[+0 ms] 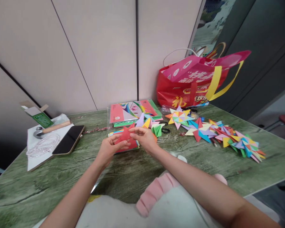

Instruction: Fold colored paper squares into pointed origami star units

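Between my two hands is a piece of folded red paper [125, 135] with pointed corners, held up over the table. My left hand [109, 146] pinches its left and lower edge, thumb in front. The fingertips of my right hand [144, 136] are closed on its right edge. Just behind and below it lies a stack of coloured paper sheets [133, 146], red on top, partly covered by my hands. Several folded paper pieces in purple, yellow and green [156, 129] lie right behind my right hand. Black-handled scissors [165, 130] rest beside them, partly hidden.
Multicoloured paper stars [198, 129] spread along the right of the table. A red gift bag [182, 84] stands behind them. Packs of coloured paper [133, 111] lie at the back. On the left are a phone [68, 140], a hammer [54, 127], beads [44, 145] and a green box [41, 118].
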`<control>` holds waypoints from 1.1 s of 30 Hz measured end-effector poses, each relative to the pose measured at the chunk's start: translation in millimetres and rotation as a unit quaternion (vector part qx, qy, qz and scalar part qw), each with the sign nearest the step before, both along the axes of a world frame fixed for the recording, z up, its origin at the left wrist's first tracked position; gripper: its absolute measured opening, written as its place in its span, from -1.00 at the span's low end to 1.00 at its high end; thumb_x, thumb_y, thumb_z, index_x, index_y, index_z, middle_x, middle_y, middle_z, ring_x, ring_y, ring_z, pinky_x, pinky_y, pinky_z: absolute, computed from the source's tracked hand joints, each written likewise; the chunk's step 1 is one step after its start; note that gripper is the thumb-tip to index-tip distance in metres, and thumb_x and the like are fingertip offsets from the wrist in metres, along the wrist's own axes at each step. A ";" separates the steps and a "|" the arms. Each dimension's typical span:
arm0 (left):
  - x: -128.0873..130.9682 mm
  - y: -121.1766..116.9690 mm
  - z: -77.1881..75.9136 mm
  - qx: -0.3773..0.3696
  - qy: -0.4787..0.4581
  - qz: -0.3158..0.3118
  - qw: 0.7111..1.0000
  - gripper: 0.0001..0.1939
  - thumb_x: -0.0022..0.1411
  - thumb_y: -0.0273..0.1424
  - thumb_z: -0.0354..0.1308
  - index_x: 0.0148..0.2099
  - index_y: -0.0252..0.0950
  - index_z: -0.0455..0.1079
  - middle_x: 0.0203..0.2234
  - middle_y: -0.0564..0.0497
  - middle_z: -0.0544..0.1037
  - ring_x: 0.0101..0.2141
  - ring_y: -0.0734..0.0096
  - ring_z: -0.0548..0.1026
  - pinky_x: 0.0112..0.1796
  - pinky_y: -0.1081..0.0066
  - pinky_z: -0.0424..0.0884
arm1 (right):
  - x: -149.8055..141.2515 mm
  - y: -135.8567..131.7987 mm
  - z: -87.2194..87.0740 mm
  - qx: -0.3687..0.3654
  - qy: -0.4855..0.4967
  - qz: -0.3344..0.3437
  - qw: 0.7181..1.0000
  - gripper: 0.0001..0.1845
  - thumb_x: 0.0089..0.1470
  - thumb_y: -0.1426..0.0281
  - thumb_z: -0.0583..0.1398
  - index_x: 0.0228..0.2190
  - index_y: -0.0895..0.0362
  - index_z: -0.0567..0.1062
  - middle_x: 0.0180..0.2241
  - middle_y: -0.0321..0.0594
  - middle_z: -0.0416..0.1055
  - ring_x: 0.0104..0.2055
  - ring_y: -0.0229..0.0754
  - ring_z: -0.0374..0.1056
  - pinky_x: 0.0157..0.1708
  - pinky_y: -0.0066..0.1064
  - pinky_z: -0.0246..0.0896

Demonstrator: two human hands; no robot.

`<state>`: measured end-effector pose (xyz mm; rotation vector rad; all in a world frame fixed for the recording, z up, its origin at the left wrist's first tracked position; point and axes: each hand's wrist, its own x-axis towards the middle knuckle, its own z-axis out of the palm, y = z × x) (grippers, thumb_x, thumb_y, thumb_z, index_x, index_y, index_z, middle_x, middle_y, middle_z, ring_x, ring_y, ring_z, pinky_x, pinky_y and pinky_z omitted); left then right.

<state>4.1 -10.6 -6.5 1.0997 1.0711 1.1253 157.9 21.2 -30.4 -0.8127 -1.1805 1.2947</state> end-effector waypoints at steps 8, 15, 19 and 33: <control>3.4 -2.1 5.7 0.055 0.065 0.051 0.995 -0.60 -0.27 -0.33 0.37 -0.28 -0.32 0.45 -0.55 0.01 0.59 -0.49 0.26 0.55 -0.31 0.33 0.46 | -1.9 -1.9 2.5 -0.047 0.043 0.000 0.998 -0.75 -0.37 0.37 0.32 -0.50 0.16 0.51 -0.51 -0.29 0.44 -0.46 -0.32 0.30 -0.40 -0.45 0.19; 2.9 -3.1 2.6 0.076 0.060 0.057 0.994 -0.57 -0.21 -0.30 0.33 -0.22 -0.36 0.44 -0.48 -0.03 0.61 -0.43 0.19 0.56 -0.26 0.24 0.46 | -3.8 -4.0 3.8 -0.061 0.074 0.008 0.995 -0.78 -0.38 0.38 0.32 -0.52 0.16 0.54 -0.53 -0.30 0.45 -0.48 -0.34 0.29 -0.41 -0.45 0.21; 3.1 -3.0 1.2 0.066 0.041 0.044 0.996 -0.52 -0.20 -0.33 0.33 -0.16 -0.37 0.40 -0.46 -0.03 0.61 -0.40 0.21 0.56 -0.23 0.25 0.45 | -4.7 -4.2 4.4 -0.066 0.089 0.005 0.994 -0.81 -0.37 0.37 0.32 -0.54 0.16 0.55 -0.53 -0.30 0.45 -0.49 -0.34 0.30 -0.37 -0.41 0.25; 3.9 -2.7 1.0 0.078 0.029 0.017 0.996 -0.66 -0.09 -0.33 0.28 -0.22 -0.37 0.43 -0.42 -0.07 0.61 -0.32 0.15 0.55 -0.24 0.26 0.47 | -4.3 -2.2 2.0 -0.062 0.087 0.008 0.994 -0.80 -0.35 0.38 0.33 -0.52 0.15 0.55 -0.53 -0.31 0.45 -0.54 -0.37 0.31 -0.39 -0.41 0.28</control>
